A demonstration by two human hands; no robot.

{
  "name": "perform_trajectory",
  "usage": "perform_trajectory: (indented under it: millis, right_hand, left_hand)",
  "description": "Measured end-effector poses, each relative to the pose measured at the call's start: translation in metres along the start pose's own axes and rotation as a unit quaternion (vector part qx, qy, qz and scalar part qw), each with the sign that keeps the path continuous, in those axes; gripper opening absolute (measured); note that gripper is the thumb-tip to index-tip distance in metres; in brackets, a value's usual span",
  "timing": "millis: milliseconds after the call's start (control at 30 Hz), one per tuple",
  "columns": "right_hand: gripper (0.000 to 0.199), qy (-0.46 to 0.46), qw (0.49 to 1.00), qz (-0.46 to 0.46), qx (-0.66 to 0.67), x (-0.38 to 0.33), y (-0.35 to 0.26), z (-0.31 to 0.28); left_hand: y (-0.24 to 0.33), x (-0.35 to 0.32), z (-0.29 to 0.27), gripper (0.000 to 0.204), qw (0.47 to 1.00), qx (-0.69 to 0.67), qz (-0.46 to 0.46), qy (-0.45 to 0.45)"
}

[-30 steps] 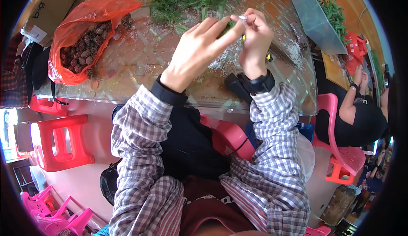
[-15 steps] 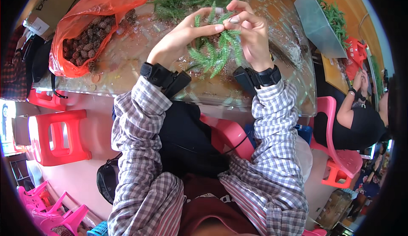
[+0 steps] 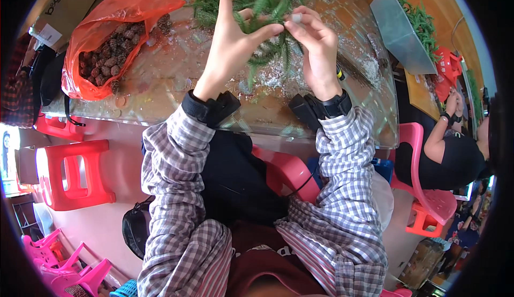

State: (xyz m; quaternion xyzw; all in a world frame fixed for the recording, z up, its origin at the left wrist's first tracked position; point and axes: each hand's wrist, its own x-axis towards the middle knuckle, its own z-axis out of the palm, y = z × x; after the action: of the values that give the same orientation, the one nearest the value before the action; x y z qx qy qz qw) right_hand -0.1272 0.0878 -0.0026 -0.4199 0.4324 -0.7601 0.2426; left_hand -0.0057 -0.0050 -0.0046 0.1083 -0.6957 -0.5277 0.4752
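Note:
A green artificial pine sprig (image 3: 265,45), partly blurred, is between my hands above the table. My left hand (image 3: 233,43) has its index finger raised, while its thumb and a bent finger hold the sprig's left side. Thumb and fingertips of my right hand (image 3: 319,45) pinch the sprig close to the left thumb tip. The exact grip point is partly hidden by needles and fingers. Just beyond lies a pile of similar green sprigs (image 3: 209,8). Both wrists wear black straps with small black boxes.
An orange-red plastic bag (image 3: 75,69) of pine cones (image 3: 110,53) stands at the left of the table (image 3: 176,83), near a cardboard box (image 3: 67,2). White flakes (image 3: 273,77) litter the surface. At right are a tray (image 3: 401,27) of greenery and a seated person (image 3: 455,152).
My left hand has turned more upright, its index finger lifting away from the sprig. The sprig has shifted and tilted upward. My right hand keeps pinching at nearly the same place.

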Motion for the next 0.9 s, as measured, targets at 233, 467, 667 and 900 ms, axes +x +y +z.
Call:
perform_trajectory:
  millis: [233,467,667,900]
  right_hand:
    - [0.016,-0.040,0.999,0.031,-0.005,-0.002,-0.009,0.001]
    - [0.006,-0.059,0.993,0.072,0.070,0.000,-0.001,-0.005]
    - [0.005,0.012,0.997,0.028,0.068,-0.002,0.015,-0.014]
    - [0.013,-0.142,0.966,0.065,-0.208,0.023,-0.016,-0.030]
  left_hand:
    - [0.007,-0.001,-0.006,0.069,0.967,-0.152,-0.195,-0.064]
    - [0.013,-0.003,-0.008,0.067,0.943,-0.177,-0.269,-0.090]
    - [0.018,-0.007,0.014,0.056,0.914,0.325,0.242,-0.012]
    - [-0.003,0.001,-0.012,0.057,0.999,0.009,-0.046,0.014]
